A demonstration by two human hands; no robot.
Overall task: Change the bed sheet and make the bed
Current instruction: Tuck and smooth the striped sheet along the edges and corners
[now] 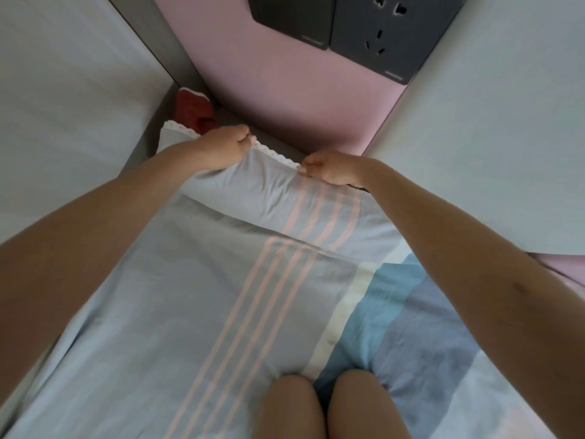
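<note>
Looking down from head height along two bare arms, kneeling on a bed, both knees at the bottom of the view. Reaching forward to the head end.

Left hand curled, pinching the lace-trimmed edge of a pale blue sheet with pink stripes. Right hand curled too, pinching the same edge a little further along. Hands near each other but not touching, with the lace edge stretched between them.

Sheet spread lengthwise from the knees up to the hands, rising over a soft hump at the head end (a pillow or the mattress end, cannot tell which). To the right, lying beside and partly under it, a second fabric in blue bands with a white stripe.

Beyond the hands, a pink padded panel with dark grey wall sockets above. In the left corner, a red cloth.

Judged as partway through: striped sheet laid out but not yet tucked at the head end, creases to smooth near the hump, far sides and foot out of view, bedding yet to arrange.
</note>
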